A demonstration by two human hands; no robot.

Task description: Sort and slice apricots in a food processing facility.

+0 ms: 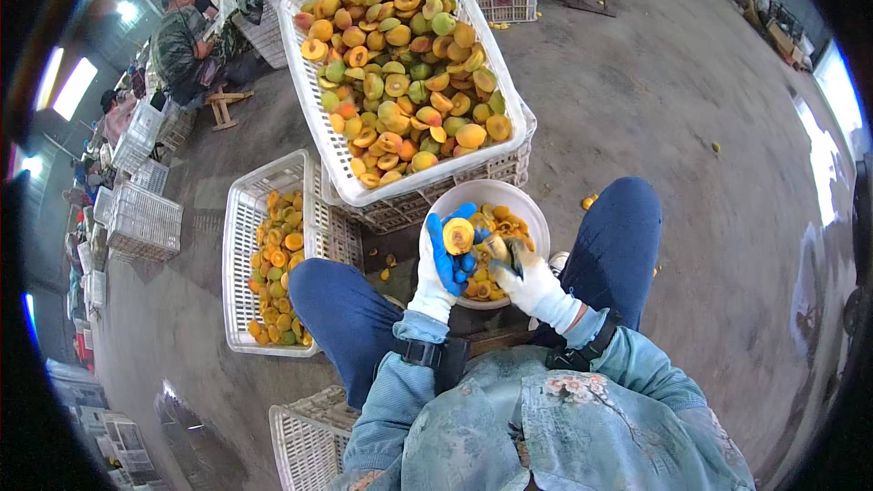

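My left hand (443,256), in a white glove with blue-coated fingers, holds up a stone-fruit half (458,236), apricot-like, its cut face towards me. Close on its right, my right hand (535,286), in a white glove with darkened fingers, is curled around a small pale object (496,246). Blur and the fingers hide what that object is. Both hands are over a white round tub (540,218) between my knees. Orange-yellow fruit pieces (485,286) lie inside the tub, partly covered by my hands.
A white plastic crate (310,99) heaped with halved fruit (409,82) rests on another crate beyond the tub. To the left stands a lower fruit crate (235,273). Another crate (310,443) is by my left hip. Fruit bits (589,201) dot the concrete floor. A seated person (181,48) works farther left.
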